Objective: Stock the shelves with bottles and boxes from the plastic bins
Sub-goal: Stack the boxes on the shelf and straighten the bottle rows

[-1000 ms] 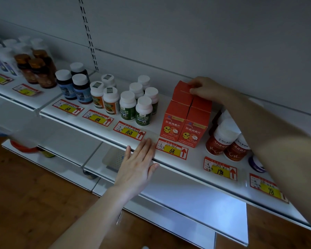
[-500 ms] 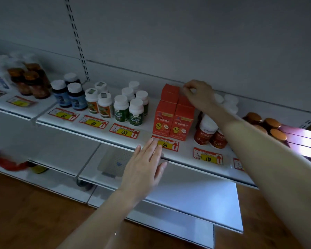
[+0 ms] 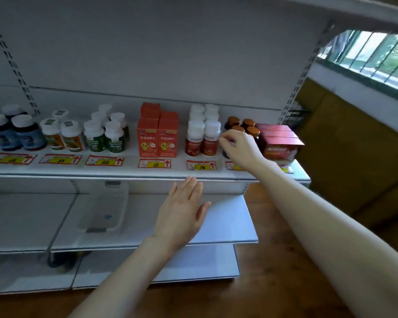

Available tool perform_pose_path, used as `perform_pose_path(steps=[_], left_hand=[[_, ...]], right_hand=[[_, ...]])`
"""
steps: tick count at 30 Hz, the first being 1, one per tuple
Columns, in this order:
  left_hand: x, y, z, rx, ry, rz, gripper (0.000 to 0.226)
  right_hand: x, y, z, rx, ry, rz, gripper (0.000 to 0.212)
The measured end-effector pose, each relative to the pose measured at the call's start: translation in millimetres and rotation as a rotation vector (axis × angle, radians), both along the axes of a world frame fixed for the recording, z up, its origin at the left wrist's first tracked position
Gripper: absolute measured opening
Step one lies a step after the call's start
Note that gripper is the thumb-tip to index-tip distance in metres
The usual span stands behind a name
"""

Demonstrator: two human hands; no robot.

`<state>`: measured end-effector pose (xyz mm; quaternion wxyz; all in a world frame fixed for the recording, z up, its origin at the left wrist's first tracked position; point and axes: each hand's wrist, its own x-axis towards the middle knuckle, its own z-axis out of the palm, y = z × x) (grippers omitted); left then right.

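Right grip point(image 3: 241, 149), curled with its hold unclear, should move lightly to spare the red-label bottles point(image 3: 201, 143) just left; left grip point(image 3: 182, 214) hangs open.

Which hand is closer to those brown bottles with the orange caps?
Right. The right hand is directly in front of the brown bottles, partly hiding them; the left hand is lower, by the front edge of the shelf.

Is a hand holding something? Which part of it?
The left hand holds nothing; it is flat and open. The right hand curls over a dark bottle on the shelf, hiding it, so a grip cannot be told.
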<state>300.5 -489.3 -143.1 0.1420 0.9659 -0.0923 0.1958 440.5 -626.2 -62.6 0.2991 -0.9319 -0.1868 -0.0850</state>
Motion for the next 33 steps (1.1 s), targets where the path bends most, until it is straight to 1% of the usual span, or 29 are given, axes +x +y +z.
perform_pose_path(steps=[5,8,11,15,18,23,27,31,33], left_hand=[[15,-45,18,0.004,0.011,-0.085,0.050],[36,-76,28,0.016,0.000,-0.130,0.052],[64,-113,33,0.013,0.002,-0.144,0.054],[100,-157,36,-0.167,0.052,-0.125,0.062],[125,-176,37,-0.265,0.086,-0.064,0.058],[157,-196,43,-0.339,0.161,0.032,0.063],[178,-208,44,-0.388,0.226,0.073,0.060],[204,-211,49,-0.367,0.248,0.053,0.062],[222,-211,53,-0.400,0.261,0.080,0.059]], right_hand=[[-4,-71,7,0.014,-0.024,-0.129,0.022],[3,-110,7,0.049,-0.033,-0.159,0.020],[17,-153,8,0.052,-0.016,-0.197,0.023],[44,-211,14,0.038,-0.014,-0.173,0.026],[65,-240,14,0.005,-0.008,-0.157,0.027],[98,-254,6,0.038,0.045,-0.111,0.030],[123,-252,-4,0.123,0.088,-0.099,0.030],[147,-247,-9,0.098,0.129,-0.100,0.032],[156,-248,-11,0.090,0.134,-0.127,0.033]])
